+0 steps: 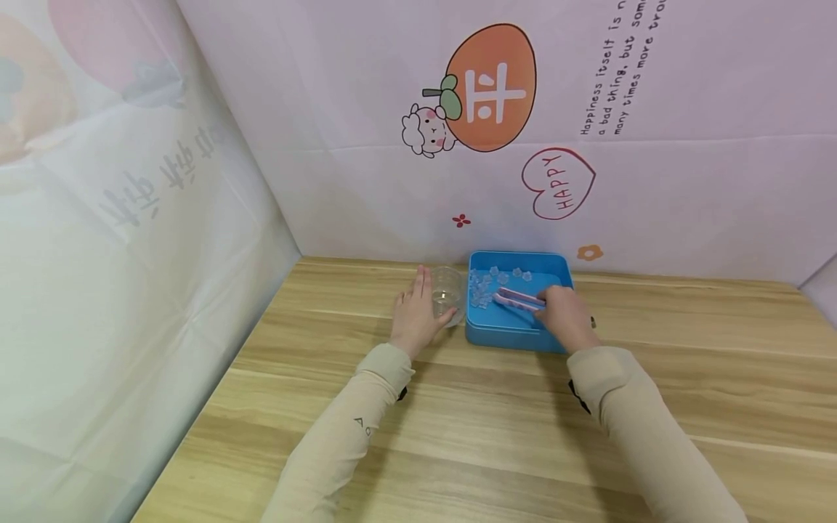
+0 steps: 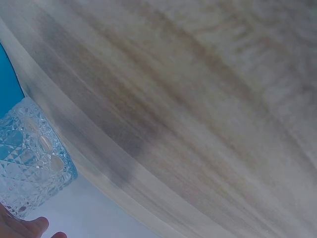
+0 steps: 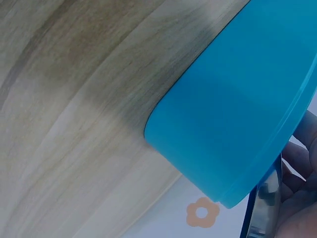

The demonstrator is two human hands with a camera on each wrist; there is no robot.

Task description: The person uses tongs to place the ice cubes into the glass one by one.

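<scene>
My left hand (image 1: 415, 312) holds a clear glass cup (image 1: 448, 296) from its left side, thumb across the front. The left wrist view shows the cup's cut-patterned wall (image 2: 34, 153) and a few fingertips below it. Over the blue box (image 1: 513, 338), my right hand (image 1: 567, 316) grips pink tongs (image 1: 516, 299) that point left into it. Small translucent flower-shaped pieces (image 1: 482, 287) lie in the box, mostly heaped at its left, close to the tong tips. Whether the tips pinch a piece is too small to tell. In the right wrist view, the box's outer wall (image 3: 233, 104) hides part of the hand.
Box and cup stand side by side at the back of the wooden table (image 1: 484, 436). Right behind them rises a printed white backdrop (image 1: 366, 196), and another white cloth (image 1: 163, 290) hangs along the left edge.
</scene>
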